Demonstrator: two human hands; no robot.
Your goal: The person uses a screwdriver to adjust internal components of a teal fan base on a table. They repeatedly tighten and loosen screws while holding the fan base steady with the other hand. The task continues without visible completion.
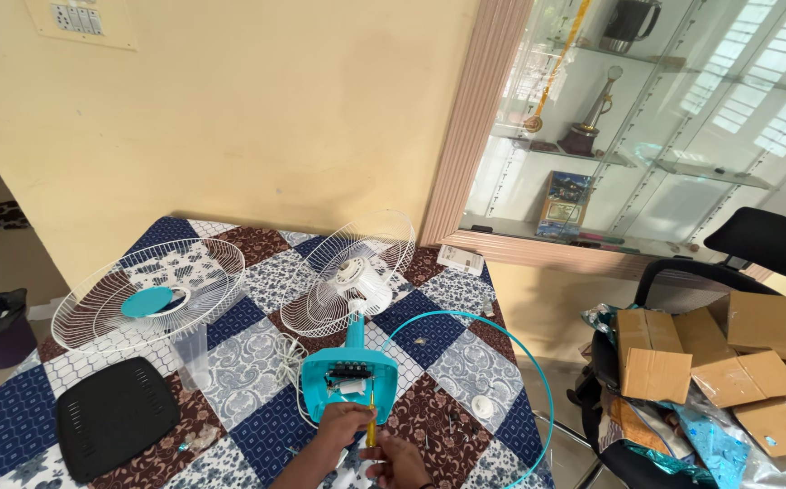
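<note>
While both hands work at the near table edge, these lines hold:
Left hand: left hand [338, 426] rests on the near rim of the turquoise fan base [349, 380], fingers curled against it.
Right hand: right hand [399, 460] is closed round the handle of a yellow screwdriver [372, 418].
Screwdriver axis: long axis runs upright, tip away from the hands into the base.
Fan axis: base nearest the hands, neck and rear guard [349, 272] beyond, pointing away.
Edges: patchwork table [257, 426] ends just right of the hands, where a turquoise ring [538, 380] overhangs.
Open room: bare cloth lies left of the hands, before the black panel [114, 415]; front guard [148, 292] far left.
</note>
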